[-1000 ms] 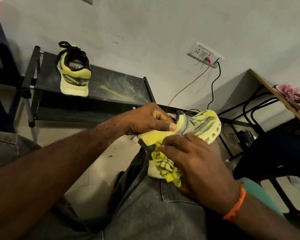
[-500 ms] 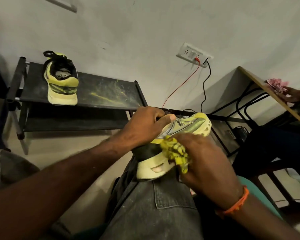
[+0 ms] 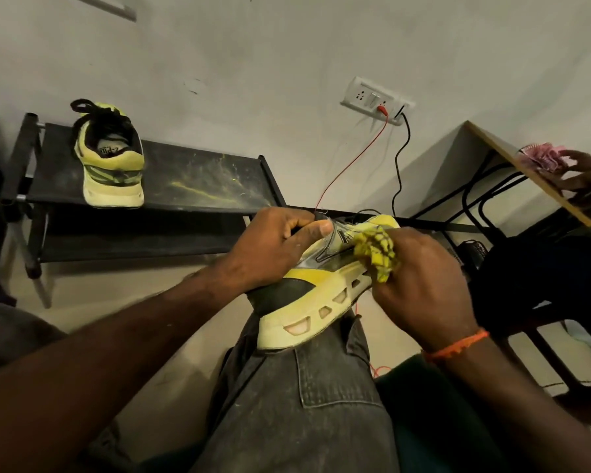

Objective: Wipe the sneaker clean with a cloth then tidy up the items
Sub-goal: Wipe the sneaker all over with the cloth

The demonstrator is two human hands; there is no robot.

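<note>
A black shoe rack [image 3: 191, 179] stands against the pale wall, its top shelf streaked with yellow dust. On that shelf, toward the rack's left end, a second yellow sneaker [image 3: 111, 165] with black laces sits heel toward the camera. To the right of the rack, a desk [image 3: 526, 172] with a wooden top and black tube legs runs off the edge of the view, and another person's hand [image 3: 584, 165] rests on it beside something pink.

In front of the rack and below it, the sneaker [image 3: 321, 291] being cleaned lies on its side on the person's knee, in grey jeans [image 3: 304, 414], with its pale cut-out sole facing the camera and its toe pointing toward the desk. The left hand [image 3: 270, 247] grips the sneaker's upper at the collar, fingers curled over the top and thumb pressed along the side. The right hand [image 3: 420, 278], an orange thread at its wrist, is closed round a bunched yellow cloth [image 3: 377, 250] and presses it against the sneaker's side near the toe.

On the wall above the rack's right end, a switch plate [image 3: 376, 100] has a red wire and a black cable hanging from it.
</note>
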